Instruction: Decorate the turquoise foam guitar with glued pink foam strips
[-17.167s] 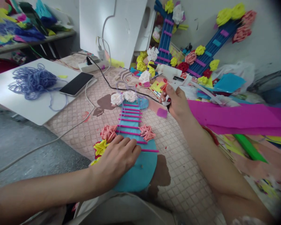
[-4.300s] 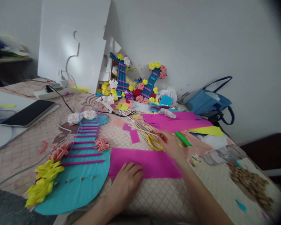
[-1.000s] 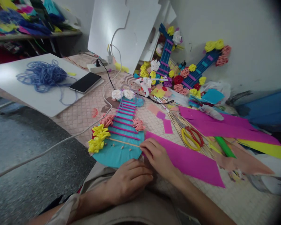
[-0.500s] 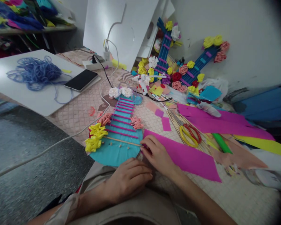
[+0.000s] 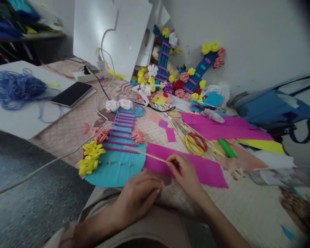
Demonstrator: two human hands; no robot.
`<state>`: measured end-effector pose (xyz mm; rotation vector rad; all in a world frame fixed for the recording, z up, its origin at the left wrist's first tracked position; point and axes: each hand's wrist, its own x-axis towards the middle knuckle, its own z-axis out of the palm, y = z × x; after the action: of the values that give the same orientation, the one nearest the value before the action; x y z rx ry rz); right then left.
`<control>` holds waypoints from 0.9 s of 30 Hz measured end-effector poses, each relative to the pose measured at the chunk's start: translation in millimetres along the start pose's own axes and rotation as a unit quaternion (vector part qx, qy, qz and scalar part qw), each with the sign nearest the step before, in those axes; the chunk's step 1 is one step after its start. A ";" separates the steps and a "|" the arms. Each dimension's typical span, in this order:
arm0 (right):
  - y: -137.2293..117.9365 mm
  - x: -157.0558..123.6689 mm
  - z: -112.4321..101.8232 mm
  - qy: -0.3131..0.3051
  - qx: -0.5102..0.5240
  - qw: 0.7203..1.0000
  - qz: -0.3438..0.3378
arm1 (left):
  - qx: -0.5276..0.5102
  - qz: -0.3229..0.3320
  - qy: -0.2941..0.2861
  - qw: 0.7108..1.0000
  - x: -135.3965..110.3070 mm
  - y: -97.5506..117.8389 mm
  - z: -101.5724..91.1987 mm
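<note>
My right hand (image 5: 184, 172) pinches a thin wooden stick (image 5: 155, 158) near its right end. The stick slants up to the left over a magenta paper strip (image 5: 209, 168), and its far tip is over the turquoise guitar-shaped craft piece (image 5: 111, 177). Magenta bars (image 5: 120, 141) cross that piece, and a row of small pegs (image 5: 120, 164) sits below them. Yellow paper flowers (image 5: 89, 165), salmon flowers (image 5: 138, 136) and white flowers (image 5: 119, 104) trim its edges. Loosely curled at the table's near edge, my left hand (image 5: 142, 193) is empty, thumb apart from the fingers.
A white cable (image 5: 59, 156) runs across the left side of the craft piece. Scissors (image 5: 195, 144) lie on wooden sticks to the right. Behind are a glue gun (image 5: 142, 93) and two decorated blue guitar shapes (image 5: 164, 58). A phone (image 5: 72, 94) and blue yarn (image 5: 20, 88) lie left.
The stick has left its place across the turquoise piece and moved right with my right hand, now tilted. My left hand's fingers have curled and lifted slightly. The view has shifted right.
</note>
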<state>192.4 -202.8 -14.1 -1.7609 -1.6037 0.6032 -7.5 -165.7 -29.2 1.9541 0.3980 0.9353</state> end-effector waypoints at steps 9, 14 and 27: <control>9.4 -28.1 -0.8 0.017 0.343 0.925 0.163 | -0.311 -0.246 0.069 0.915 61.7 -12.6 39.6; 23.5 -12.4 -40.7 0.037 0.148 0.987 0.054 | -0.311 -0.283 0.044 0.906 76.4 -14.9 40.5; 156.4 162.0 -211.8 0.133 -0.361 0.920 0.079 | -0.372 -0.390 -0.001 0.843 96.0 -7.9 41.7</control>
<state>473.7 -81.8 28.2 -2.3876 -1.6029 -0.2095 87.7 -128.8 -5.0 0.9274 0.6441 0.4300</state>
